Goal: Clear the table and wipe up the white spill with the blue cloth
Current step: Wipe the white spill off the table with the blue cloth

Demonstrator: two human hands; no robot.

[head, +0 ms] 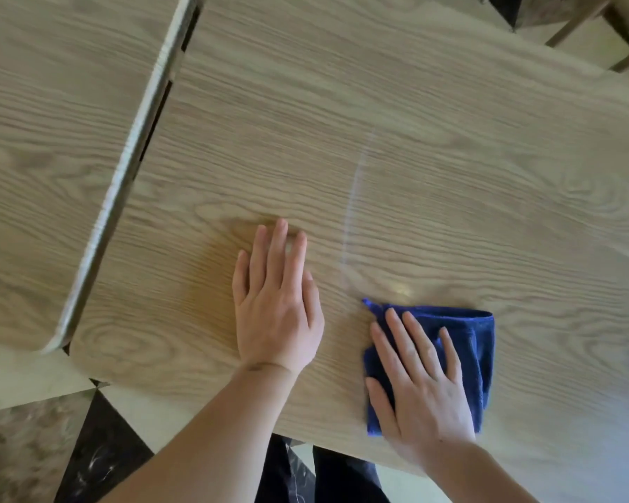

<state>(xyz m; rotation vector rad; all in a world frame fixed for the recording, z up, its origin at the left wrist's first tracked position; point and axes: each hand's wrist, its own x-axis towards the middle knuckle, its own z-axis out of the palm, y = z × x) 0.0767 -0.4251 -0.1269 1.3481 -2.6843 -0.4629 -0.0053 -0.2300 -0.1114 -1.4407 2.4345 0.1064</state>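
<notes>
A folded blue cloth (pixel 476 343) lies on the light wooden table (pixel 451 157) near its front edge. My right hand (pixel 420 386) presses flat on the cloth with straight fingers. My left hand (pixel 276 303) rests flat on the bare wood to the left of the cloth, fingers straight. A thin, faint white streak (pixel 356 190) runs up the tabletop from just beyond the cloth's far left corner. A small pale smear (pixel 402 289) sits right behind the cloth.
A second wooden table (pixel 51 139) adjoins on the left, with a narrow gap (pixel 160 99) between the two. Chair legs (pixel 596 27) stand at the far right corner. Tiled floor (pixel 33 430) shows at the lower left.
</notes>
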